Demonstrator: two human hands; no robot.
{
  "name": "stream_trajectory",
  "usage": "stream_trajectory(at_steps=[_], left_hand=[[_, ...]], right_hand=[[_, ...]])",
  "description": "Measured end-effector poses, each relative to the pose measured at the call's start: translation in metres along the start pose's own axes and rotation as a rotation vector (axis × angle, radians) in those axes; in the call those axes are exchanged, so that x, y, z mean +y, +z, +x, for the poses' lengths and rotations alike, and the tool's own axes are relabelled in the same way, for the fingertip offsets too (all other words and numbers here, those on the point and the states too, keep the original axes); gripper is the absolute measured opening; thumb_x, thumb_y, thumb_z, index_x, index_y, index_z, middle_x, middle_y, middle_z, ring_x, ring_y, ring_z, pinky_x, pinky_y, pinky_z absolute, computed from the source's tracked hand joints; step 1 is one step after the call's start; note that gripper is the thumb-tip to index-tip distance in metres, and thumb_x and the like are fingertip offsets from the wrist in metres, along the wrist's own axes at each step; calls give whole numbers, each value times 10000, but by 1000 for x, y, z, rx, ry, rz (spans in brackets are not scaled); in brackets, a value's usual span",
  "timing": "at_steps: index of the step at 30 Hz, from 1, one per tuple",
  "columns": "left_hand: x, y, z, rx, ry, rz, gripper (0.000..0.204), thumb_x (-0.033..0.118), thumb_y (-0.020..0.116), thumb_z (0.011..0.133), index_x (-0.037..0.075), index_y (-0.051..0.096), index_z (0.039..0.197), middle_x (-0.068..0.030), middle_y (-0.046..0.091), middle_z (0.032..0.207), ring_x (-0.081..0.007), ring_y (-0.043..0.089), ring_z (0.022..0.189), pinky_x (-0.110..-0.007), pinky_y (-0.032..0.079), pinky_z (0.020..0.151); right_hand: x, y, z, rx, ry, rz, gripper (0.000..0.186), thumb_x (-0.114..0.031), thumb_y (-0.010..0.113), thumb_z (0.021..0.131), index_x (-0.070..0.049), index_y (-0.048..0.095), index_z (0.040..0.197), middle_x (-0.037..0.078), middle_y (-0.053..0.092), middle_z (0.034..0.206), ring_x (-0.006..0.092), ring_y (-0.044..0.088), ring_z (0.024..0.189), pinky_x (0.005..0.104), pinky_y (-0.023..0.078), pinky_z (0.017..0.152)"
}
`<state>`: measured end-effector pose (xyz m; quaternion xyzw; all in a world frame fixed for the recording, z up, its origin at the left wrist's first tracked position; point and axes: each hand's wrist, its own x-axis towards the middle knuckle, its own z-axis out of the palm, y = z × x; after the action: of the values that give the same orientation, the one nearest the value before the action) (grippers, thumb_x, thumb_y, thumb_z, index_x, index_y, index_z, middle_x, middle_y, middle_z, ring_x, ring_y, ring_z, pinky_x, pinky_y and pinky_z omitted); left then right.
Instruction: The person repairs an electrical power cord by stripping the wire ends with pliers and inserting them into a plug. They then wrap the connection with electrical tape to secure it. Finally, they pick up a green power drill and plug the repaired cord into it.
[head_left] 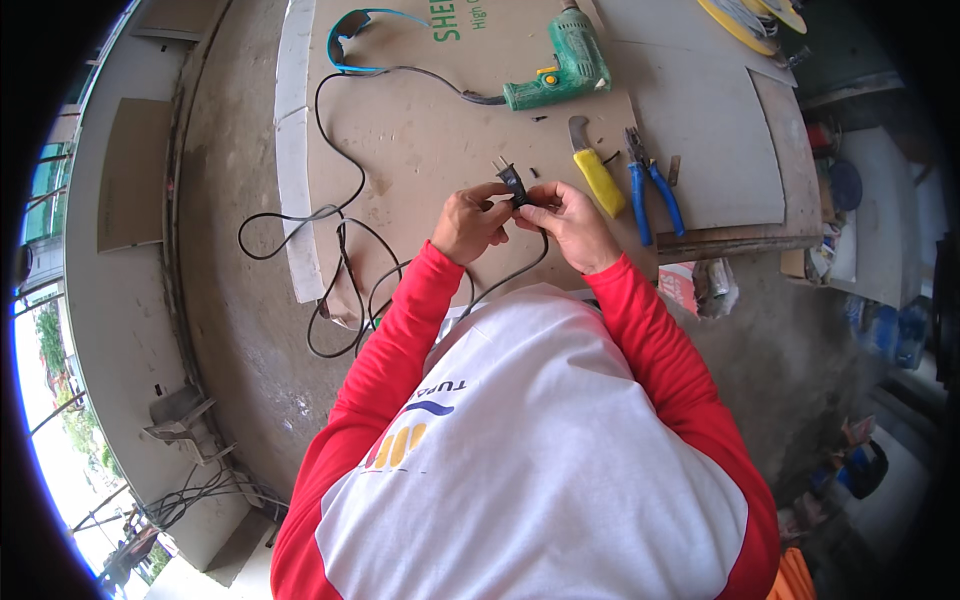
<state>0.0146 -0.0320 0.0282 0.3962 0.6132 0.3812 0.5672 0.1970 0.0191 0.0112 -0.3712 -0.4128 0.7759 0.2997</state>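
Observation:
Between both hands is a black power plug (513,183), its two metal prongs pointing away from me. My left hand (470,222) pinches it from the left, and my right hand (572,222) closes on its lower end, where the black cord (528,268) leaves. That cord loops over the left of the table and leads to a green power drill (565,68) lying on its side at the far edge. Right of my hands lie a knife with a yellow-wrapped handle (599,182) and blue-handled pliers (650,188), jaws pointing away.
Cardboard (420,130) covers the table. Blue-rimmed safety glasses (345,45) lie at the far left, and a yellow coil (745,28) at the far right. Small dark scraps and a metal strip (674,170) lie near the tools. Loose cord loops hang over the near left edge.

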Motion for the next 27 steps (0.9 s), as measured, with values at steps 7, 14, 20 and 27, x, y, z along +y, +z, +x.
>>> stream_trajectory(at_steps=[7, 14, 20, 27], left_hand=[[-9, 4, -4, 56, 17, -103, 376, 155, 625, 920, -59, 627, 1228, -62, 646, 643, -92, 622, 556, -251, 510, 544], [-14, 4, -9, 36, 55, -25, 439, 219, 648, 965, -12, 579, 1332, -45, 666, 711, -82, 629, 608, -244, 526, 589], [-26, -13, -14, -257, 63, -362, 596, 207, 631, 949, -9, 420, 1463, -82, 693, 992, -160, 667, 855, -306, 533, 837], [5, -55, 36, -775, -38, -568, 714, 72, 595, 856, -37, 296, 1496, -223, 673, 1141, -271, 660, 1083, -367, 450, 1006]], right_hand=[[12, 5, -11, 195, -85, -379, 188, -120, 693, 935, 32, 653, 1039, 67, 694, 877, 125, 664, 730, 266, 531, 627], [17, 1, -15, 19, 182, 408, 185, -129, 659, 956, 8, 663, 1080, 51, 656, 877, 100, 558, 709, 251, 467, 660], [-11, 3, -23, -139, 264, 407, 155, -77, 662, 931, 23, 673, 1049, 77, 667, 898, 97, 554, 727, 243, 455, 670], [-5, 18, -28, -149, 402, 153, 128, -85, 720, 883, 23, 684, 940, 78, 670, 827, 96, 537, 655, 240, 430, 601]])
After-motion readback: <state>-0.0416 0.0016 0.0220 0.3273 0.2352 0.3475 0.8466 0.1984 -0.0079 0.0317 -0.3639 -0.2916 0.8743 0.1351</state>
